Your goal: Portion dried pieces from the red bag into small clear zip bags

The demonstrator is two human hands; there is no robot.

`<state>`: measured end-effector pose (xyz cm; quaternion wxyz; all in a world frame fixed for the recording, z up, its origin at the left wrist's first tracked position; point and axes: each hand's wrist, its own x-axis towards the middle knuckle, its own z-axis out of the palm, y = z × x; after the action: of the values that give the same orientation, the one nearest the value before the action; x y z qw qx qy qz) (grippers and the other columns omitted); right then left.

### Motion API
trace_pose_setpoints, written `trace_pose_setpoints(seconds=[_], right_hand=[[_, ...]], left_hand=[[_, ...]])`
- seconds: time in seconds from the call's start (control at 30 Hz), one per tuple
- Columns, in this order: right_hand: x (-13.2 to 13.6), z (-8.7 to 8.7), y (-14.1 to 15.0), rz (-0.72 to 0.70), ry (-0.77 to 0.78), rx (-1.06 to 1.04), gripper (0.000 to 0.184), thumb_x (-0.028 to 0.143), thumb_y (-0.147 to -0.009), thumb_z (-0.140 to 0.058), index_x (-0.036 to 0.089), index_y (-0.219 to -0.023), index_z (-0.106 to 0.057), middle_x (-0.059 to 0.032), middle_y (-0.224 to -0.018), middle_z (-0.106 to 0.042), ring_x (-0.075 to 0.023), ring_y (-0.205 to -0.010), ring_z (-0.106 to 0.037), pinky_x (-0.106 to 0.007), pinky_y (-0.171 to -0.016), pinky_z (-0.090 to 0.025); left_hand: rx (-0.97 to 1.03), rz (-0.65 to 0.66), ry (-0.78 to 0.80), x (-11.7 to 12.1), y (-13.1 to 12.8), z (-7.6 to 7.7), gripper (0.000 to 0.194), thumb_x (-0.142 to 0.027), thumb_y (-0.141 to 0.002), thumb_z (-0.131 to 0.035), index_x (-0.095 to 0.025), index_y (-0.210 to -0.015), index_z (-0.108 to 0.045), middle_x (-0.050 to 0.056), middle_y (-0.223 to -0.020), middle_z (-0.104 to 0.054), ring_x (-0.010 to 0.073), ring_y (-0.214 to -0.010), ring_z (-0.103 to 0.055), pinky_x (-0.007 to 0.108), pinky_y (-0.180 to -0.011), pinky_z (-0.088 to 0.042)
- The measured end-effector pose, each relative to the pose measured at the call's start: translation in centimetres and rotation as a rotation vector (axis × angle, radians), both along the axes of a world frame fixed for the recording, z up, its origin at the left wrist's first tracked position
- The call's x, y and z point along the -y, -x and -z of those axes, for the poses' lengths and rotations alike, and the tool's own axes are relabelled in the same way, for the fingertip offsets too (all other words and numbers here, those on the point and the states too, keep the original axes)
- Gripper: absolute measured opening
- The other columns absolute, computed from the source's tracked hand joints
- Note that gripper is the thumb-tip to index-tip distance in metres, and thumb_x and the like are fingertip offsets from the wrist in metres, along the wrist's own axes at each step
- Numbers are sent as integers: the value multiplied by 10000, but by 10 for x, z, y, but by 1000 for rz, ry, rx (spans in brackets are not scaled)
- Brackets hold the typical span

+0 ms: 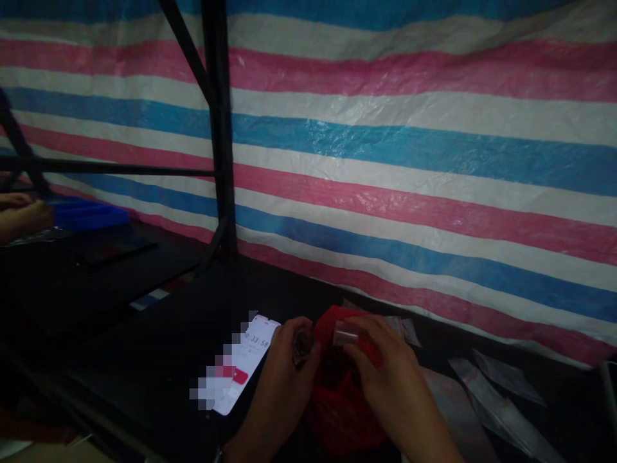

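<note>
My left hand (285,363) is closed around a small clear container (303,344) with something dark inside, which I cannot make out. Between the thumb and fingers of my right hand (388,360) is a small clear plastic piece (346,333), shaped like a short tube or cap. Both hands are over a crumpled red plastic bag (344,411), its mouth open between them. What lies inside the bag is too dark to tell. Left of my left hand, a lit phone (255,354) shows a running time display.
Clear plastic zip bags (506,402) lie at the right, and more small bags (405,326) behind my right hand. A black metal post (222,128) rises from the dark table. Another person's hand (24,215) is at far left, beside a blue tray (91,213). A striped sheet (409,148) hangs behind.
</note>
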<state>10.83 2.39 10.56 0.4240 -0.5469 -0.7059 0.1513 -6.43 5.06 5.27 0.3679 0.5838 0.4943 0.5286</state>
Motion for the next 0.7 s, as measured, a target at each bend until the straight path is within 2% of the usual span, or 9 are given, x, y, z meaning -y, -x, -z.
trace_pose_setpoints(seconds=[0.1, 0.2, 0.33, 0.4, 0.5, 0.6, 0.7], right_hand=[[-1, 4, -11, -7, 94, 18, 408, 128, -887, -657, 262, -1259, -757, -76, -1342, -729, -275, -1286, -656, -460, -1158, -479], [6, 1, -2, -31, 118, -77, 343, 177, -905, -653, 275, -1214, -766, -56, -1304, -738, -251, -1247, -666, -404, -1112, -502], [22, -11, 21, -78, 211, -179, 276, 142, -819, -695, 290, -1041, -767, -3, -1046, -772, -211, -957, -715, -302, -850, -565], [28, -14, 24, -55, 224, -173, 271, 147, -778, -743, 285, -1010, -765, 7, -971, -763, -208, -877, -702, -295, -802, -560], [32, -13, 18, -27, 204, -171, 301, 167, -801, -747, 294, -1072, -785, -6, -1008, -777, -215, -885, -714, -315, -838, -576], [34, -14, 6, -68, 207, -143, 385, 155, -840, -700, 331, -1169, -797, -15, -1125, -798, -232, -1000, -748, -346, -924, -590], [37, -17, -6, 15, 101, -187, 330, 186, -918, -607, 302, -1152, -808, -44, -1129, -809, -238, -1032, -764, -356, -943, -605]], left_hand=[[41, -121, -49, 1, -1, -7, 394, -416, -933, -633, -251, -1277, -535, 93, -1226, -604, 287, -1128, -626, 477, -1015, -510], [80, -180, -168, 7, -8, -7, 456, -380, -930, -637, -284, -1346, -475, 91, -1308, -559, 281, -1209, -599, 459, -1046, -506], [159, -44, -251, 15, -26, 9, 552, -327, -927, -653, -308, -1427, -421, 107, -1371, -514, 284, -1269, -590, 447, -1035, -537], [184, 4, -251, 15, -33, 17, 635, -333, -914, -683, -315, -1472, -383, 121, -1399, -485, 295, -1273, -595, 458, -1019, -556], [128, -60, -297, 13, -38, 22, 657, -338, -912, -699, -314, -1486, -380, 125, -1416, -468, 307, -1282, -590, 475, -1017, -561], [32, -113, -376, 14, -39, 17, 629, -334, -915, -706, -322, -1472, -415, 106, -1410, -508, 293, -1262, -616, 449, -1006, -573], [-19, -110, -361, 23, -44, 9, 472, -330, -953, -676, -339, -1397, -515, 83, -1410, -584, 276, -1290, -633, 411, -1025, -574]])
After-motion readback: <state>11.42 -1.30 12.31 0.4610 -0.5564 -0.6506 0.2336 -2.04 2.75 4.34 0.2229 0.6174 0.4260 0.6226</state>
